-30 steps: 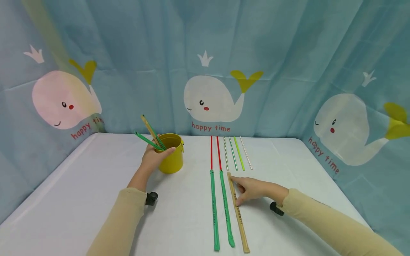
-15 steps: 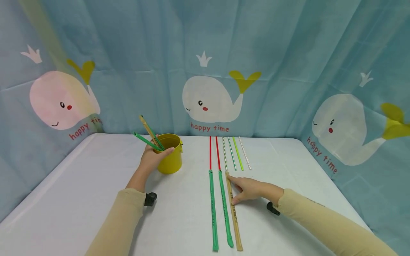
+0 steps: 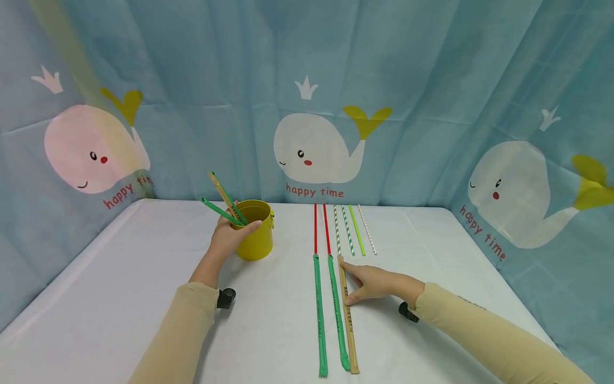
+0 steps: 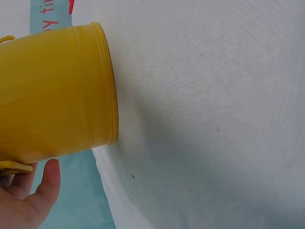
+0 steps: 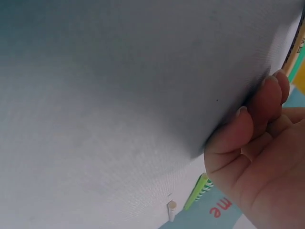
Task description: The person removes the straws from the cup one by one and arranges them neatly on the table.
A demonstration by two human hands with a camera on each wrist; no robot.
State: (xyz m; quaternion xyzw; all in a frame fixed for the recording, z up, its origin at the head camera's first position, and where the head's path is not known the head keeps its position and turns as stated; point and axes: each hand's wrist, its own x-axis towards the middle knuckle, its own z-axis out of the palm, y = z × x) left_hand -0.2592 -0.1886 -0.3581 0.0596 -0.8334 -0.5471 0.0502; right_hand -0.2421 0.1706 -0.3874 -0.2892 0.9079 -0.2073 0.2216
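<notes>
My left hand (image 3: 226, 238) holds a yellow pail (image 3: 256, 242) at its left side, thumb across the front near the rim. Two green wrapped straws (image 3: 221, 212) and a brown one (image 3: 219, 186) lean out over the pail's left rim. On the white table, my right hand (image 3: 371, 282) touches a brown wrapped straw (image 3: 349, 325) with index finger and thumb spread apart along it. Its other fingers (image 5: 230, 131) are curled under, close over the cloth in the right wrist view. Two green wrapped straws (image 3: 321, 320) lie just left of that brown straw.
Behind the wrapped straws lies a row of thin straws: two red straws (image 3: 315, 229), two striped straws (image 3: 347, 230), a lime green straw (image 3: 357, 230) and a white patterned one (image 3: 368, 230). A blue curtain (image 3: 422, 69) with whale prints hangs beyond the table (image 3: 120, 309).
The right hand has shifted the brown straw left, toward the green ones, and slightly away from me. Its near end has swung left. The left hand stays at the pail.
</notes>
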